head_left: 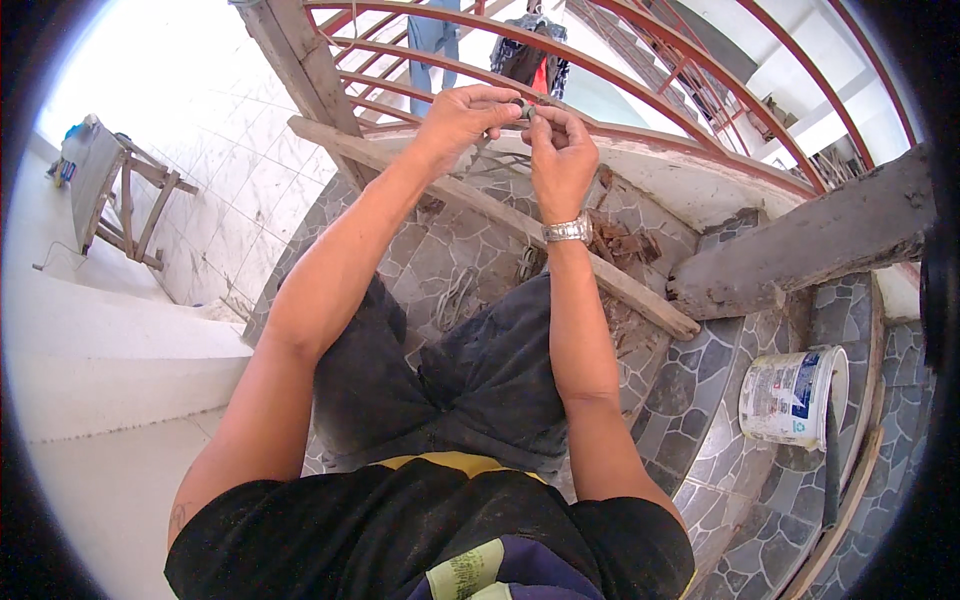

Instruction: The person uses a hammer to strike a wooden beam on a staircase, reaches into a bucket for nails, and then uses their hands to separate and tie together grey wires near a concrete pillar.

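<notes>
Both of my arms reach forward to the red metal railing (690,152), and my hands meet just in front of it. A small dark piece (523,108), too small to name, sits between my fingertips. The thumb and fingers of my left hand (466,118) pinch its left side. On its other side, the fingers of my right hand (562,148) are closed against it. A silver wristwatch (568,230) is on my right wrist. Below my hands, a wooden plank (490,210) lies slantwise above the stone-patterned floor.
A wooden post (305,75) stands at the railing's left end. On the right, a thick grey beam (800,243) juts over the steps, with a white bucket (785,398) below. Brown debris (630,243) lies by the low wall. A wooden stand (130,200) is far left.
</notes>
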The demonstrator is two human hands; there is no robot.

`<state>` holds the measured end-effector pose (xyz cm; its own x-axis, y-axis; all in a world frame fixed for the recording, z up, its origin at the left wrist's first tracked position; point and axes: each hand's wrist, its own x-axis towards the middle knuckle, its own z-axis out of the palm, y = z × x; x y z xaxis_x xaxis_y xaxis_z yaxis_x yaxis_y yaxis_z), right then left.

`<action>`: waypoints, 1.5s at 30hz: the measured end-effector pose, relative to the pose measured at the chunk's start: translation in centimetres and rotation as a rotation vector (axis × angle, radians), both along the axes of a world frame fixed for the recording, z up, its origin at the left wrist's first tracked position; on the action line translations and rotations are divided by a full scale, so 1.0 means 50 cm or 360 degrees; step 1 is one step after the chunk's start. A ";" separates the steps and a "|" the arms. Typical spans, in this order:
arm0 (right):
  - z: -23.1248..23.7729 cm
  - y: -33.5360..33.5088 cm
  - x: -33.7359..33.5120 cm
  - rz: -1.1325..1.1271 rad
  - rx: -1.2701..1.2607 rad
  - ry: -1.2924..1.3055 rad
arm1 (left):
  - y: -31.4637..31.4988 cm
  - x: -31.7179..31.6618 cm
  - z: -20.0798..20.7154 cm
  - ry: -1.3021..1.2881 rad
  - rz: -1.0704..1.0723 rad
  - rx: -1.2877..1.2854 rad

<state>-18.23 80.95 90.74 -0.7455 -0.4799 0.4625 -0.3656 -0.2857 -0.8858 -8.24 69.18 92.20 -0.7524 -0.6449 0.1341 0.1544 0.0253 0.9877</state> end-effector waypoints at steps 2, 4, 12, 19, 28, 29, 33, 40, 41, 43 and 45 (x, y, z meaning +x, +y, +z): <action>-0.002 0.001 -0.004 -0.0001 -0.0003 0.0016 | -0.001 -0.001 0.001 0.0009 -0.0003 -0.0008; -0.009 -0.001 -0.009 -0.0130 0.0063 0.0272 | -0.003 -0.003 0.000 0.0016 -0.0006 -0.0016; 0.001 0.008 -0.019 -0.0250 0.0253 0.0578 | 0.001 -0.001 0.000 0.0038 -0.0012 -0.0069; -0.004 0.010 -0.029 0.0284 0.0068 -0.0344 | -0.015 0.014 0.020 -0.0156 -0.0096 -0.0417; 0.010 0.012 -0.015 0.0246 0.0055 -0.0274 | -0.014 0.011 -0.012 -0.0160 -0.0181 0.0055; 0.014 0.012 -0.012 0.0239 0.0053 -0.0278 | -0.014 0.010 -0.014 -0.0165 -0.0188 0.0054; 0.013 0.020 -0.020 -0.0058 0.0440 0.0416 | -0.010 0.002 -0.018 -0.0132 -0.0142 0.0037; -0.001 0.019 -0.029 0.0219 0.0163 -0.0052 | -0.015 0.005 -0.005 -0.0184 -0.0253 0.0005; -0.006 0.020 -0.037 0.0225 0.0164 -0.0048 | -0.011 0.005 -0.002 -0.0180 -0.0248 0.0005; -0.010 0.017 -0.044 0.0192 0.0087 0.0228 | -0.006 0.007 0.003 -0.0201 -0.0214 0.0126; -0.009 0.014 -0.040 0.0246 0.0077 0.0216 | -0.022 0.013 0.003 -0.0195 -0.0225 0.0130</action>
<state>-20.23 81.63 90.27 -0.5937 -0.6079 0.5272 -0.4375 -0.3061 -0.8455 -7.57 68.08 92.37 -0.8435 -0.5369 -0.0126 0.0290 -0.0689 0.9972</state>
